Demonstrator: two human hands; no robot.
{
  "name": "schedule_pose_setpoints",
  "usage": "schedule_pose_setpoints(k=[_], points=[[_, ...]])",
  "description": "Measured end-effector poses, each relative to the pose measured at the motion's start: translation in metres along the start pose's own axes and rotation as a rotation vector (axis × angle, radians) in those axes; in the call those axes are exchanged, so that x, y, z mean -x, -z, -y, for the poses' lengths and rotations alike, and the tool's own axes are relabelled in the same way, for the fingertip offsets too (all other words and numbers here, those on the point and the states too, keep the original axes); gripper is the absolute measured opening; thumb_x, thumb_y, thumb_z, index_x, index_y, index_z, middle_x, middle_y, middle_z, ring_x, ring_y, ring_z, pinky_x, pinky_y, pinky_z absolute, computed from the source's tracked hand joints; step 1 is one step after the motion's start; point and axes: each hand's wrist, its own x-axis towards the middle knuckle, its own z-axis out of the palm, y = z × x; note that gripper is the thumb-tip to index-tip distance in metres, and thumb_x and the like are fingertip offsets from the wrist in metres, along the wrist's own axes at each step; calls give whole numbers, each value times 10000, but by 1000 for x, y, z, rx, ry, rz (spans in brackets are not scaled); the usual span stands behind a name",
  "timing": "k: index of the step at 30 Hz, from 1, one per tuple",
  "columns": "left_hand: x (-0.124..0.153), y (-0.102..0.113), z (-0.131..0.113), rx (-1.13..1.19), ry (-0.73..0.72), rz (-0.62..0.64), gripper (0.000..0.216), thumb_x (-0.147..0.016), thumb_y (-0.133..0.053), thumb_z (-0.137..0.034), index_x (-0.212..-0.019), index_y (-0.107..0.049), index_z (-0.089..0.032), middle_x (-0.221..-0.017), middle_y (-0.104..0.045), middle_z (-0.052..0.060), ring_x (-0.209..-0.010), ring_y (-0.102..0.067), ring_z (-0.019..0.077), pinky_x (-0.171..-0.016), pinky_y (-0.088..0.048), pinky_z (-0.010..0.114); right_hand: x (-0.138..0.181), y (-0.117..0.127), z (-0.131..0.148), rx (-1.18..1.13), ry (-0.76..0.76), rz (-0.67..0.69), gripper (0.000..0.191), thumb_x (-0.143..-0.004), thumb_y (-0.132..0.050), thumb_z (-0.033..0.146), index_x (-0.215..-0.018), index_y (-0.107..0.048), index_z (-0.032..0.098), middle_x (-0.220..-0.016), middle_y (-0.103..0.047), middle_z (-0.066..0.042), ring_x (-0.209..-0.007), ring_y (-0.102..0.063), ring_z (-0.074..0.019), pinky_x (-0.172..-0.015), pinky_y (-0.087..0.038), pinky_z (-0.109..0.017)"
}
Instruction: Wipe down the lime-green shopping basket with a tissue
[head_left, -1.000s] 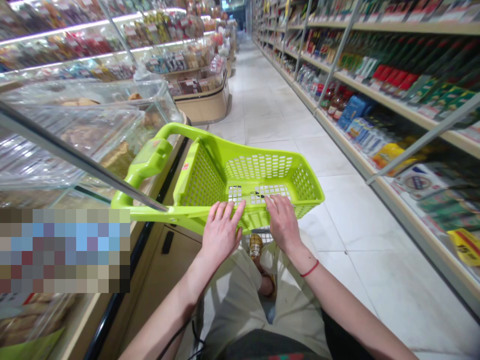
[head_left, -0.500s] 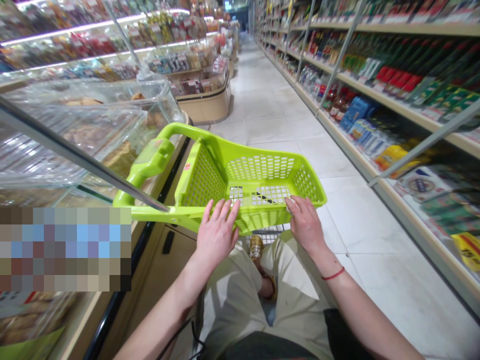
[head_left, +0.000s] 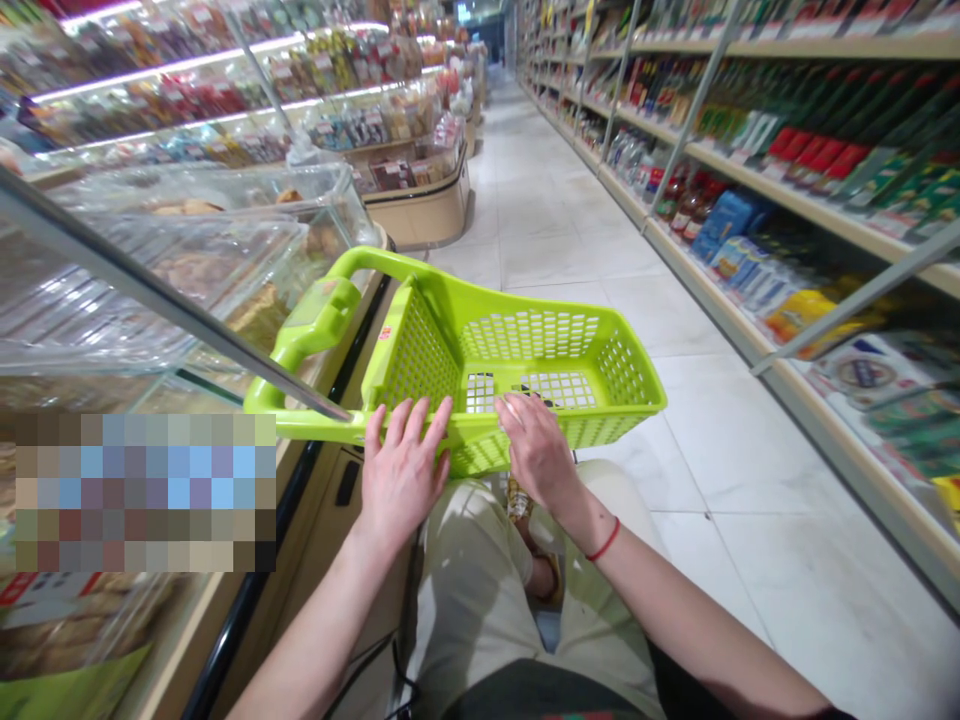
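A lime-green plastic shopping basket (head_left: 592,335) with a long handle (head_left: 315,310) stands in front of me, and nothing lies in it. My left hand (head_left: 401,470) rests on its near rim with the fingers stretched out and spread. My right hand (head_left: 536,450) lies on the same rim a little to the right, fingers laid over the edge; a red string circles its wrist. Neither hand holds anything apart from touching the basket. My light trousers show below the basket.
A glass bakery display case (head_left: 187,260) with a metal rail stands close on the left. Stocked shelves (head_left: 787,170) of bottles and packets line the right. A white tiled aisle (head_left: 540,210) runs ahead between them. Further display counters (head_left: 420,180) stand at the back left.
My right hand slid right along the rim, then came back left toward the middle. My left hand shifted slightly left. The basket moved a little to the right in view.
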Motion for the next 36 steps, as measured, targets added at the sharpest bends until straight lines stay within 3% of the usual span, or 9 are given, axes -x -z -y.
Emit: schedule_pose_setpoints(k=[6,11,17,25,30,36], points=[[0,-2,6,32,-14,-22,558,-954,-487,-293,-1484,-438,-128,-1411,-599,138,-1334,-514,296,-1198,-245,498,18,11,-29,36,27,-23,536,-925,-425,33,-1434,-514,172,-1358,-639,-133,-1296,-544,-252,-1161,-389,-526],[1,1,9,-31,43,-40,468,-914,-565,-336,-1375,-572,-253,-1477,-527,152,-1403,-438,363,-1197,-194,599,34,23,-52,120,-44,-22,514,-922,-402,25,-1404,-540,139,-1329,-645,-169,-1290,-548,-262,-1139,-413,-536],[3,2,11,-47,29,-31,517,-911,-562,-314,-1420,-529,-232,-1392,-594,141,-1318,-506,352,-1196,-204,577,16,10,-21,63,-38,-48,512,-896,-390,4,-1379,-545,72,-1301,-639,-201,-1279,-543,-288,-1122,-443,-540],[4,-4,14,-4,22,-70,568,-926,-537,-336,-1435,-469,-92,-1358,-620,158,-1300,-513,331,-1201,-197,527,-23,-10,34,-55,71,-4,482,-959,-393,86,-1427,-498,45,-1371,-610,-197,-1326,-533,-274,-1184,-403,-487],[4,-2,14,-21,19,-76,509,-937,-522,-326,-1399,-504,-113,-1334,-637,143,-1284,-533,322,-1195,-216,514,-28,-11,35,-122,97,33,464,-974,-420,146,-1425,-509,80,-1400,-594,-197,-1332,-537,-266,-1169,-421,-500],[4,1,17,-40,24,-72,447,-935,-531,-306,-1355,-561,-156,-1384,-591,160,-1325,-516,323,-1171,-293,490,-11,-5,13,-129,48,-4,475,-957,-408,72,-1408,-545,127,-1374,-620,-182,-1325,-551,-246,-1170,-415,-501]])
